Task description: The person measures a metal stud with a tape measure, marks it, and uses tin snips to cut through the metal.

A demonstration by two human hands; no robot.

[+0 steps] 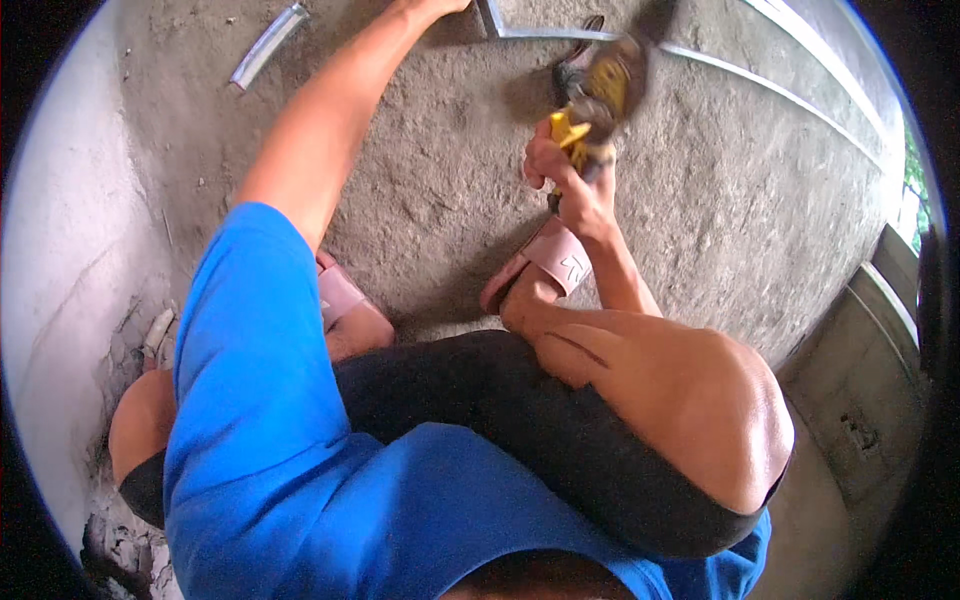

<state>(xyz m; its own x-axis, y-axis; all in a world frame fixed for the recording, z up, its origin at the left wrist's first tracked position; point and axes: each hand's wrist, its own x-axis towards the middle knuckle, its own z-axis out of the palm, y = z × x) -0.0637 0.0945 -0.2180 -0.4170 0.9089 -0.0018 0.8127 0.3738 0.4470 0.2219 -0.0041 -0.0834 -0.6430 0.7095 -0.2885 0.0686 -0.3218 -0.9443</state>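
My left hand (440, 6) reaches to the top edge beside a bent metal profile (545, 32); its fingers are cut off or too small to read. My right hand (565, 175) is wrapped round a yellow-and-black tool (578, 130), raised over the rough concrete floor (430, 180); the tool's upper end is blurred. Behind the tool lies another dark object (568, 70), partly hidden.
A short metal strip (265, 48) lies at upper left, and long metal lengths (760, 85) run along the upper right. My sandalled feet (540, 260) and bent knees are below. A pale wall (70, 250) stands left, with rubble (155, 335) at its base.
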